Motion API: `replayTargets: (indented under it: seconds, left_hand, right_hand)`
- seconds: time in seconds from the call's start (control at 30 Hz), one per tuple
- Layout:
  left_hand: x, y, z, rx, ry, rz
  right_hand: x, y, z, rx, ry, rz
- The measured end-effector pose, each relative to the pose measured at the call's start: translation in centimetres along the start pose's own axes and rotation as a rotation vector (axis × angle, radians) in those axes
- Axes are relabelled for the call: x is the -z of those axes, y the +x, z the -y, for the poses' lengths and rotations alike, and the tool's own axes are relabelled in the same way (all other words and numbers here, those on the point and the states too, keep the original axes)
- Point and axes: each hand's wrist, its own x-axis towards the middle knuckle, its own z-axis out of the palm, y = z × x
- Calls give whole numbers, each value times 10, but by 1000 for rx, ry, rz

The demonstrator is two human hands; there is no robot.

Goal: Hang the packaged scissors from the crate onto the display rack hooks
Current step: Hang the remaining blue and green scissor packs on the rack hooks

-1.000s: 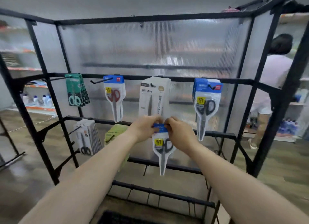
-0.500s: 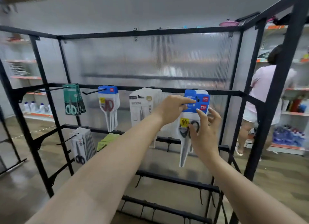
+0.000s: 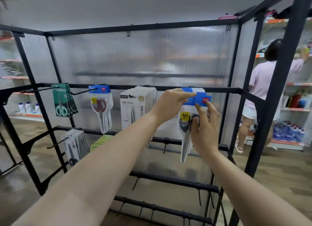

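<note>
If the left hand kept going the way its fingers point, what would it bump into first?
The left hand points rightward and touches the blue card of the packaged scissors, so that comes first; depth beyond is unclear.

A black metal display rack (image 3: 118, 87), backed by a ribbed translucent panel (image 3: 152, 56), fills the frame. Along its upper bar hang, from left to right, green scissors packs (image 3: 61, 100), a blue-topped pack of red-handled scissors (image 3: 101, 107), white packs (image 3: 133, 107) and blue-topped scissors packs (image 3: 200, 98). On the bar below, at lower left, hang grey-white packs (image 3: 75, 144), with yellow-green packs (image 3: 101, 140) just beside them.
</note>
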Motion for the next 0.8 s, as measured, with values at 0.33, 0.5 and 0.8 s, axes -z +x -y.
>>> replayTargets:
  seconds: [0.33,0.5,0.8]
  left_hand:
    - [-19,9,5,147,187,87]
    - [-46,-8,15,241,557,150]
    - [-97,-118,41,339,429,408]
  right_hand:
    - [-24,-1,-18,45,-267,127]
    - [-44,-12,-33,75,-375,296]
    - [-85,-83,-31,-9,-444,507]
